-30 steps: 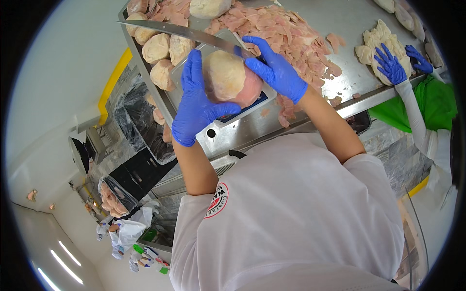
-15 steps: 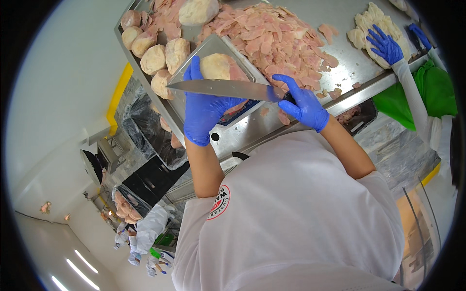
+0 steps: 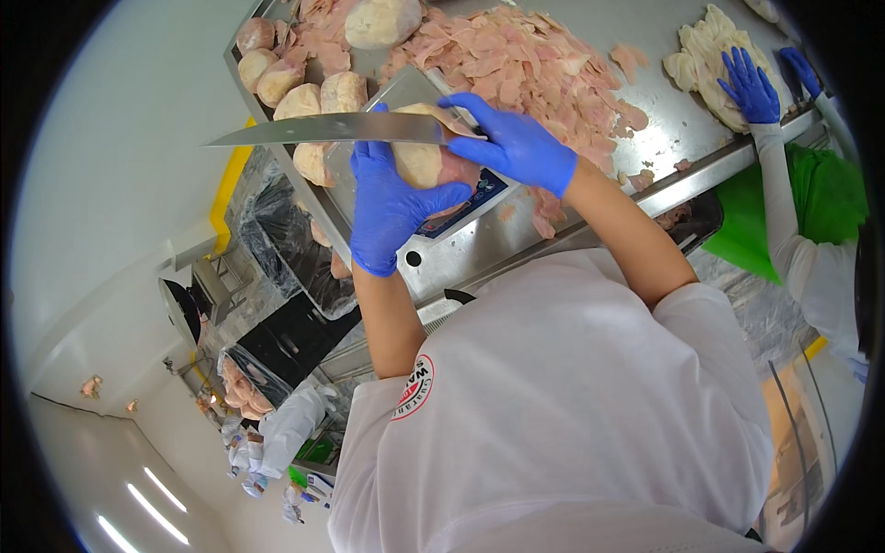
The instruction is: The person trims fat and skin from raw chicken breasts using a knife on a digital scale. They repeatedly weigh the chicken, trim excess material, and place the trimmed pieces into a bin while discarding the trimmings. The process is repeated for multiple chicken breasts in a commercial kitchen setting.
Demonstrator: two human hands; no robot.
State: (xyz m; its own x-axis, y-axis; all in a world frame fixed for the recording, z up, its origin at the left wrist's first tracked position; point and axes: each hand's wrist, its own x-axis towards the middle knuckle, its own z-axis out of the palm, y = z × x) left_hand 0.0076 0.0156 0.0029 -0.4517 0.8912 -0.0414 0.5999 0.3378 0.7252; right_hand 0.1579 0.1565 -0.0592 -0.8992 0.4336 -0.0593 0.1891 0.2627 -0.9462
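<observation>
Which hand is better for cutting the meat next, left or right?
Probably the right hand: it holds the knife over the meat. The left hand holds the meat's side.

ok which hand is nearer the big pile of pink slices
Right. The right hand, holding the knife, is by the lower-left edge of the pile of pink slices; the left hand is farther left, holding the meat chunk.

On the steel worktable we see thin meat slices, rounded meat chunks, a digital scale, a crumpled cream-coloured mass.
</observation>
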